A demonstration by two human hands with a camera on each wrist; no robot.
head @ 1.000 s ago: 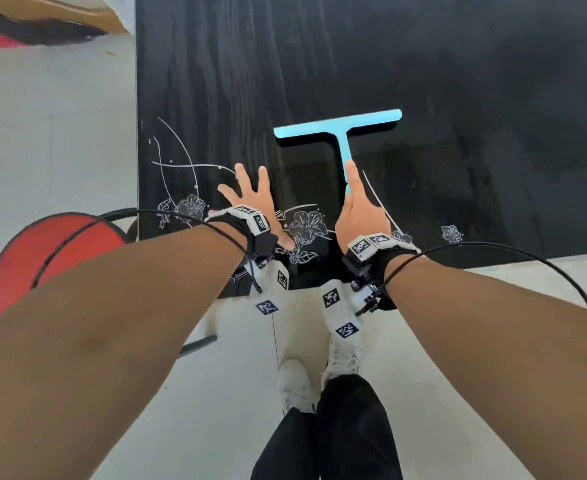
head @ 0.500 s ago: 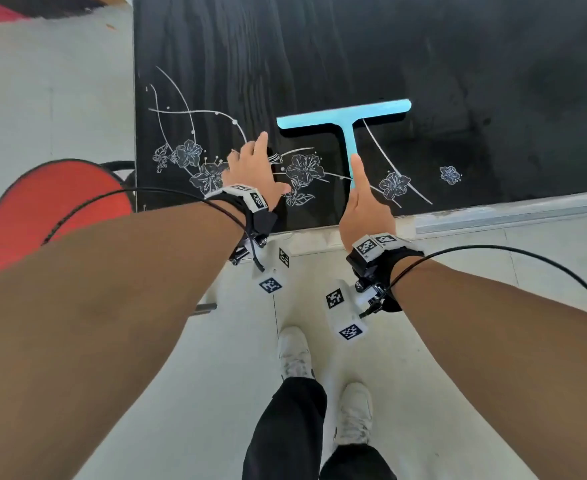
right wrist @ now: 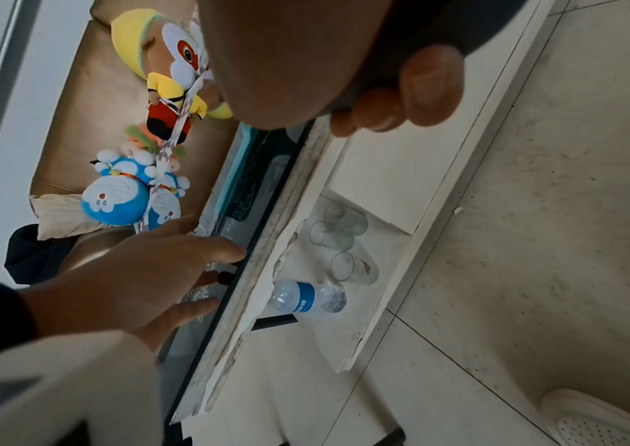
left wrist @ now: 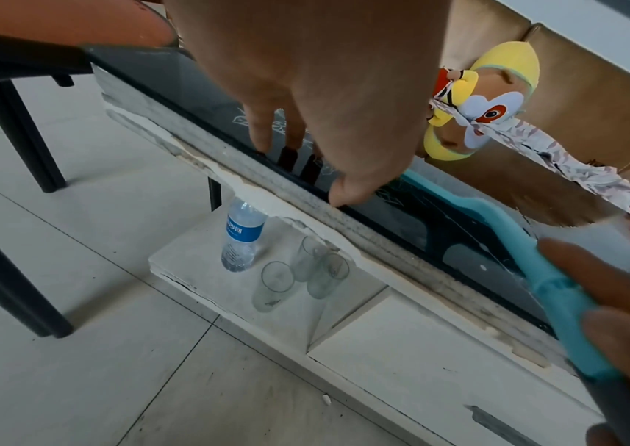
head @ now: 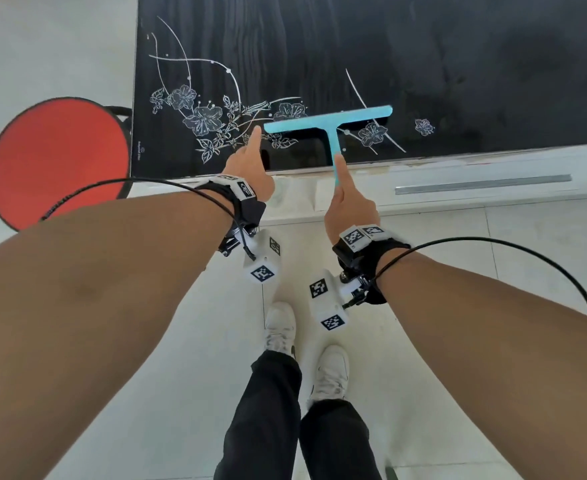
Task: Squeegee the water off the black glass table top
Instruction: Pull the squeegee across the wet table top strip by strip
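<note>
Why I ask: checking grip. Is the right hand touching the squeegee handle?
Touching. The left wrist view shows the right hand with fingers wrapped around the squeegee handle, forefinger lying along it.

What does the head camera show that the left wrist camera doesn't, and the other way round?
Only the head view shows the whole squeegee blade, the red stool seat from above, and the person's shoes.

Only the left wrist view shows the shelf under the table with a water bottle and glasses, plus a plush toy behind.

Both show the left hand at the table's near edge and the right hand holding the squeegee's handle.
</note>
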